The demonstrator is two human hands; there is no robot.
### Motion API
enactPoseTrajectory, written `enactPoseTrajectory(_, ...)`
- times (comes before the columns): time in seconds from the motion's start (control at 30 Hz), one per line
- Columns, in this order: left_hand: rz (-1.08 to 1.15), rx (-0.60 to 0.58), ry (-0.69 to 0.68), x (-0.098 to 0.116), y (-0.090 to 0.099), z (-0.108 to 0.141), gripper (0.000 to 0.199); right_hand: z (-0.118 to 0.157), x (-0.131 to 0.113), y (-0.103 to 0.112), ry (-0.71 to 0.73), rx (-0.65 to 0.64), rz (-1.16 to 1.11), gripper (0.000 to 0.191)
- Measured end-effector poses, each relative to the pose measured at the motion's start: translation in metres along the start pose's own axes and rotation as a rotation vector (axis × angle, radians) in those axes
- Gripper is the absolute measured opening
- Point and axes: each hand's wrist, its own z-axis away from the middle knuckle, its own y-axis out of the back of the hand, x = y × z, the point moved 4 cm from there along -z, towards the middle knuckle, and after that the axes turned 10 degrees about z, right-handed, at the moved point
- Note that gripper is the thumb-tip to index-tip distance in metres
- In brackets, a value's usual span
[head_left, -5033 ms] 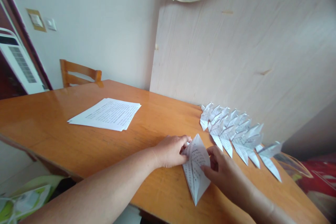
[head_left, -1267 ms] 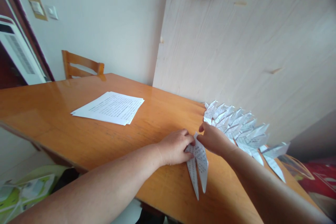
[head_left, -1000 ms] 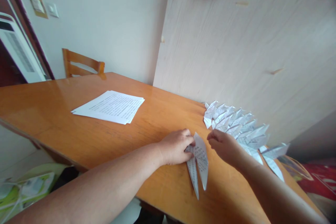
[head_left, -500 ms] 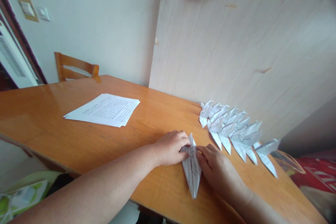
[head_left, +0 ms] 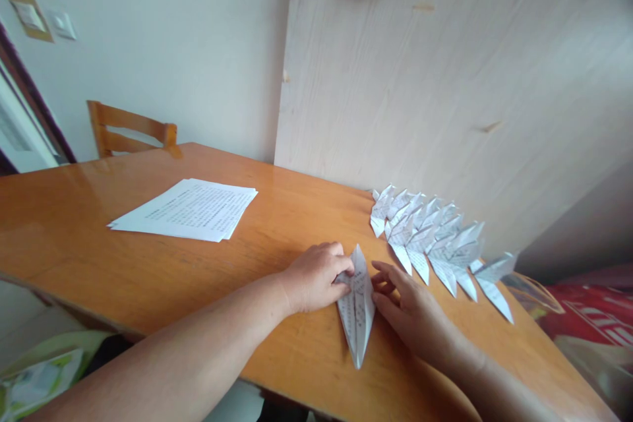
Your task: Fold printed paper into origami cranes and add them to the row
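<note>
A folded paper piece [head_left: 359, 316], long and pointed at both ends with print on it, lies on the wooden table [head_left: 297, 211] in front of me. Along its left edge my left hand [head_left: 319, 277] is closed, thumb and fingers gripping the paper. My right hand [head_left: 408, 300] is at the other edge with its fingers slightly apart and curved; the fingertips are at or just beside the paper, and I see nothing held in them.
Several folded paper shapes [head_left: 430, 231] stand in rows at the right, with a single one [head_left: 494, 277] nearer. A stack of printed sheets [head_left: 188, 211] lies at the left. A wooden chair [head_left: 131, 128] stands behind the table, and a red bag [head_left: 593, 313] is at the far right.
My right fingers have loosened and come away from the paper's upper part. The folded paper looks a little wider open. The whole view has shifted slightly.
</note>
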Motion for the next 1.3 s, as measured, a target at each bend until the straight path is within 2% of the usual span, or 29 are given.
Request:
enactPoseTrajectory(0.1, 0.002, -0.050, -0.010, 0.003, 0.000, 0.000, 0.013, 0.003, -0.008, -0.003, -0.014, -0.023, -0.059, 0.050)
enactPoseTrajectory(0.27, -0.019, -0.072, 0.029, 0.009, 0.007, 0.001, 0.040, 0.015, -0.027, -0.008, -0.053, -0.012, -0.096, 0.050)
enactPoseTrajectory(0.37, 0.002, -0.093, 0.079, 0.013, 0.011, 0.003, 0.039, 0.017, -0.032, -0.008, -0.021, -0.047, -0.157, 0.048)
enactPoseTrajectory(0.43, -0.001, -0.110, 0.095, 0.015, 0.013, 0.004, 0.035, 0.012, -0.026, -0.002, -0.033, -0.057, -0.205, 0.046)
enactPoseTrajectory(0.5, -0.006, -0.129, 0.108, 0.016, 0.013, 0.004, 0.031, 0.001, -0.014, 0.010, -0.088, 0.002, -0.223, 0.038)
enactPoseTrajectory(0.57, 0.001, -0.143, 0.121, 0.016, 0.013, 0.004, 0.030, -0.012, 0.002, 0.020, -0.209, -0.013, -0.258, 0.028)
enactPoseTrajectory(0.63, 0.007, -0.146, 0.128, 0.015, 0.013, 0.005, 0.030, -0.024, 0.016, 0.027, -0.345, -0.040, -0.316, 0.022)
enactPoseTrajectory(0.77, -0.014, -0.141, 0.106, 0.013, 0.011, 0.005, 0.033, -0.040, 0.019, 0.025, -0.420, -0.172, -0.349, 0.011)
enactPoseTrajectory(0.9, -0.009, -0.107, 0.085, 0.011, 0.010, 0.006, 0.043, -0.047, 0.008, 0.017, -0.406, -0.225, -0.326, 0.020)
enactPoseTrajectory(1.03, 0.038, -0.102, 0.095, 0.013, 0.012, 0.006, 0.044, -0.049, 0.001, 0.009, -0.349, -0.237, -0.283, 0.009)
enactPoseTrajectory(1.17, 0.121, -0.064, 0.179, 0.009, 0.010, 0.003, 0.031, -0.050, -0.002, 0.001, -0.201, -0.193, -0.272, 0.034)
enactPoseTrajectory(1.3, 0.290, 0.075, 0.284, -0.003, 0.005, -0.001, 0.010, -0.048, -0.010, 0.000, -0.094, -0.111, -0.296, 0.044)
